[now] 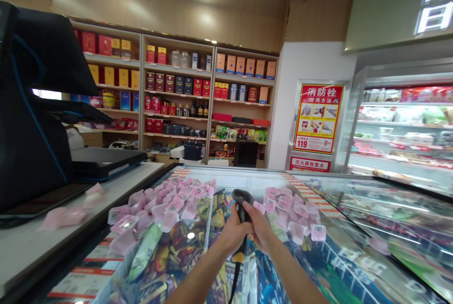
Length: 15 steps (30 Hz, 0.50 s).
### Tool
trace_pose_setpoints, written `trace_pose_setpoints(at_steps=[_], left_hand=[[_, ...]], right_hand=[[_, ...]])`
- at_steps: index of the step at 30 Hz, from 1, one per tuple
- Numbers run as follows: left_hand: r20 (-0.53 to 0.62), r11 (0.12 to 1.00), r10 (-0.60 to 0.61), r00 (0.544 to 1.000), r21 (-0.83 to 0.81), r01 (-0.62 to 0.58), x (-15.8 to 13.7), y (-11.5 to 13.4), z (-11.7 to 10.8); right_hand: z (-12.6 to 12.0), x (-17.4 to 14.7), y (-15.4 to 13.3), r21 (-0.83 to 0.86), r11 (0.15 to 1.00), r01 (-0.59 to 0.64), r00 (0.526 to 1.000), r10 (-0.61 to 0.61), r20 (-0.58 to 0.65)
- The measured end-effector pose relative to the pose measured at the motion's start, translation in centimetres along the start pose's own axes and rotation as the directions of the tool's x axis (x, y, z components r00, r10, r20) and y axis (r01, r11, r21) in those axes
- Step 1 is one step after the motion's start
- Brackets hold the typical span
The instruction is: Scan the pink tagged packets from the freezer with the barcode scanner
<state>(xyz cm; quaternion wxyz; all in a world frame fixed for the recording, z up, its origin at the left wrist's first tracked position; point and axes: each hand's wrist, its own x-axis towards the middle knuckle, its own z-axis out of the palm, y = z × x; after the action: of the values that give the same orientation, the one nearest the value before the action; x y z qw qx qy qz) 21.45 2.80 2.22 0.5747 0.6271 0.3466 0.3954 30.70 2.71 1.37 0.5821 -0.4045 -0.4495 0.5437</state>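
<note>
A black handheld barcode scanner [242,196] with a yellow-banded cable end is held upright over the glass top of a freezer [255,181]. My left hand [231,233] is wrapped round its handle from the left. From the right, my right hand [260,228] also closes on the handle, its fingers near the scanner head. To the left lies a heap of pink plastic pieces with barcode labels [173,200]. A smaller pile of pink labelled pieces [292,212] sits to the right. The scanner's cable [235,278] runs down toward me.
At the left, a black checkout terminal [35,105] stands on a white counter [116,186], with a few pink pieces [71,214] near it. Packaged frozen goods [187,238] show through the glass. Shelves of boxes [177,84] stand behind; a lit refrigerated cabinet [403,129] is at right.
</note>
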Motion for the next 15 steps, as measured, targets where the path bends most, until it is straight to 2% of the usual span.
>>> trace_pose_setpoints(at_steps=[2, 4, 6, 7, 8, 9, 10, 13, 15], left_hand=[[0.018, 0.999, 0.028, 0.999, 0.044, -0.028, 0.0, -0.1, -0.2], [0.071, 0.991, 0.047, 0.996, 0.124, -0.055, 0.0, -0.2, -1.4], [0.085, 0.928, 0.109, 0.99, 0.348, -0.132, 0.0, -0.3, -3.9], [0.021, 0.823, 0.201, 0.979, 0.538, -0.181, 0.0, -0.4, -5.5], [-0.055, 0.679, 0.291, 0.955, 0.716, -0.166, -0.1, -0.6, -7.3], [-0.108, 0.535, 0.328, 0.938, 0.84, -0.091, -0.1, -0.9, -9.0], [-0.125, 0.432, 0.314, 0.941, 0.901, -0.024, -0.1, -1.3, -10.5], [-0.197, 0.441, 0.262, 0.945, 0.895, 0.064, -0.2, -2.5, -13.6], [-0.246, 0.532, 0.249, 0.937, 0.843, 0.08, 0.0, -3.0, -14.0]], right_hand=[[0.5, 0.0, 0.2, 0.059, 0.997, 0.044, 0.997, -0.04, -0.059], [0.4, 0.2, 0.3, 0.125, 0.991, 0.044, 0.992, -0.028, -0.126], [-0.1, 0.3, 0.3, 0.201, 0.98, 0.001, 0.985, 0.034, -0.167], [-0.3, 0.2, 0.1, 0.231, 0.972, -0.027, 0.984, 0.066, -0.164], [-0.4, 0.1, -0.1, 0.251, 0.967, -0.052, 0.984, 0.093, -0.153], [-0.5, -0.2, -0.4, 0.257, 0.964, -0.07, 0.985, 0.108, -0.136], [-0.4, -0.4, -0.6, 0.252, 0.964, -0.081, 0.986, 0.114, -0.118], [0.3, -1.1, -0.9, 0.16, 0.981, -0.109, 0.989, 0.123, -0.078], [1.0, -1.4, -0.8, 0.049, 0.992, -0.115, 0.99, 0.119, -0.072]])
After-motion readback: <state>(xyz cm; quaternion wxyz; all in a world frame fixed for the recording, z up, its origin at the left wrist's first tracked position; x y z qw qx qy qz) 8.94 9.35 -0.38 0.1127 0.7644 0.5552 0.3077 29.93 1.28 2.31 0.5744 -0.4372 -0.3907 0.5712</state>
